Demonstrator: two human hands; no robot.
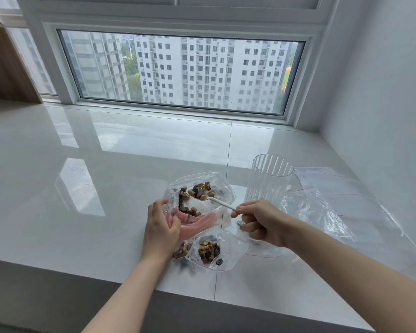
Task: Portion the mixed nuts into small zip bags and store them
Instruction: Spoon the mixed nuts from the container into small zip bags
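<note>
Two grips: left hand [160, 227] holds nut bag [197, 198] open; right hand [257, 221] spoon [220, 203] inside.

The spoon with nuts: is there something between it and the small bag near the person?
Nothing visible blocks it. The spoon, held by the right hand, sits in the big bag; the small bag lies just nearer, and only the big bag's pink zip edge lies between.

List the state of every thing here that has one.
Large clear zip bag of mixed nuts: mouth open, held by left hand.
White plastic spoon: in right hand, bowl inside large bag.
Small clear zip bag: part filled, lying flat.
Ribbed clear tumbler: upright, empty.
Spare clear bags: empty, flat.
</note>
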